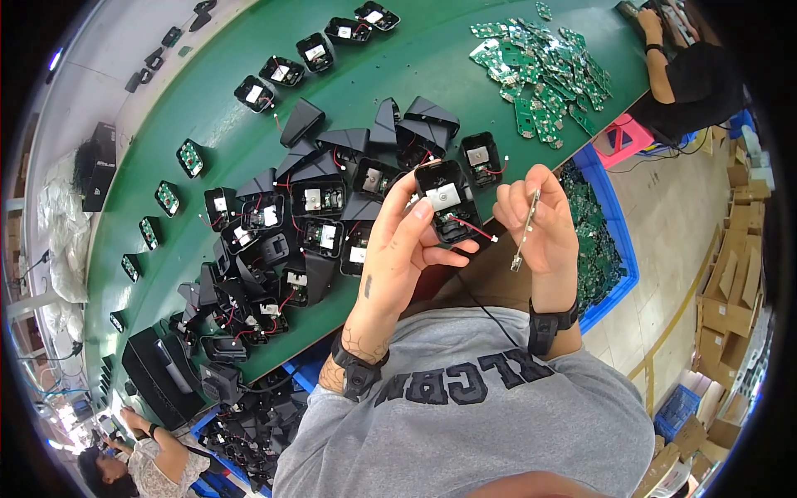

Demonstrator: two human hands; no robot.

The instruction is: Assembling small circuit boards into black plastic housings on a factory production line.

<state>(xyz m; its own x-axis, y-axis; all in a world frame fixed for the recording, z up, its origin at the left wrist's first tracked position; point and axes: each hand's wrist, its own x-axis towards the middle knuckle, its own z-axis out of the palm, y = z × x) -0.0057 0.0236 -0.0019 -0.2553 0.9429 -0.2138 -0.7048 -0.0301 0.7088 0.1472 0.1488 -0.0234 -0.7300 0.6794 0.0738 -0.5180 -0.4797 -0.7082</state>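
Note:
My left hand grips a black plastic housing by its sides, with its open face toward me. Inside it sit a white block and some circuitry, and a red wire with a small white plug hangs from its lower right. Close by on the right, my right hand pinches a circuit board between thumb and fingers. The board is seen nearly edge-on, with a metal connector at its lower end. Board and housing are apart. Just beyond my hands, another wired housing rests on the green table.
Many black housings crowd the green table to the left. A heap of green circuit boards lies at the far right. A blue bin of boards stands beside me. Other people work at both ends.

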